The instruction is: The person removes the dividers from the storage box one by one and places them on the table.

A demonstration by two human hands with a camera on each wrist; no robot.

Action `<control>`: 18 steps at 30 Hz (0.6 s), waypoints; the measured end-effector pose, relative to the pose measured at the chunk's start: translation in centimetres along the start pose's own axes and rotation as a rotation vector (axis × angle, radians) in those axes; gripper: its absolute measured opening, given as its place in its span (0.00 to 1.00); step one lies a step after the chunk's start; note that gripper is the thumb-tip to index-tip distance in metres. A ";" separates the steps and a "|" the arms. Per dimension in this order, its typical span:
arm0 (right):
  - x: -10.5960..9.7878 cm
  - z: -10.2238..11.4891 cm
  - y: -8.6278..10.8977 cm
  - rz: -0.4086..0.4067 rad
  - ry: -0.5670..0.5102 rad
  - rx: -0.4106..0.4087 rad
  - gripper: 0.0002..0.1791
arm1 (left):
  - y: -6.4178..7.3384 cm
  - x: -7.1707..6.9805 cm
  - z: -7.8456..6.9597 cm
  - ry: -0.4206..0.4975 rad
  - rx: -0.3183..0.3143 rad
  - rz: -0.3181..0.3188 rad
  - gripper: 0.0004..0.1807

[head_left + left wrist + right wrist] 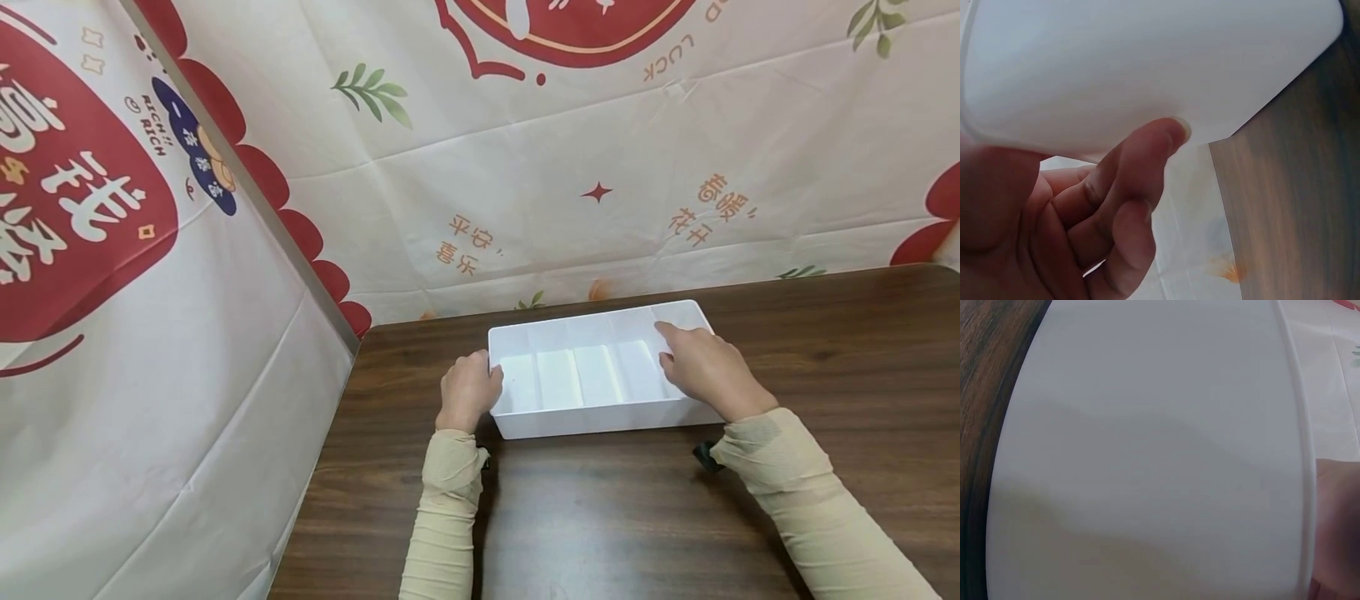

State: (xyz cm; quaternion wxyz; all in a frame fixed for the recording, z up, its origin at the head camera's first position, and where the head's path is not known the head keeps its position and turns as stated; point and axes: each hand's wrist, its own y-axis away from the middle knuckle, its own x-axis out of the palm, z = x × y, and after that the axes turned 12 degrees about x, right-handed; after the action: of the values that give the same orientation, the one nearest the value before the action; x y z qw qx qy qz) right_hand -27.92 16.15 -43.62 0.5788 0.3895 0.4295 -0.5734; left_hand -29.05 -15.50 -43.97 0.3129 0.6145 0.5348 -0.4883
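Observation:
A long white divided tray (592,418) stands on the table, its several compartments holding nothing visible. At its left end my left hand (468,390) grips the end wall, thumb over the rim and fingers outside. The left wrist view shows a fingertip (1169,131) against the outer wall. My right hand (705,367) lies over the right end, index finger reaching into the tray and thumb spread apart from it. Its other fingers are hidden. In the right wrist view the tray's outer wall (1147,456) fills most of the picture, with part of that hand blurred beyond the rim.
The dark wooden table (375,492) extends to both sides and in front of the tray. Behind it hangs a printed white cloth (555,200), close to the tray's back. Another printed cloth (202,375) hangs along the table's left edge.

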 end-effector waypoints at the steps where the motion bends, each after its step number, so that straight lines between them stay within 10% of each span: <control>1: 0.0 0.0 0.0 0.002 0.002 0.001 0.28 | 0.0 0.1 0.0 -0.002 -0.002 -0.003 0.14; 18: 0.1 0.1 0.0 -0.007 -0.007 -0.004 0.28 | -0.4 0.5 0.1 -0.018 -0.003 -0.025 0.13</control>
State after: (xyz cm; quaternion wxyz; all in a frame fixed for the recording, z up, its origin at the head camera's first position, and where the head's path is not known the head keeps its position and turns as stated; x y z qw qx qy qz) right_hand -27.93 15.98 -43.70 0.5790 0.3848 0.4300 -0.5759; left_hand -29.52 -15.34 -44.44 0.3126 0.6026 0.5405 -0.4970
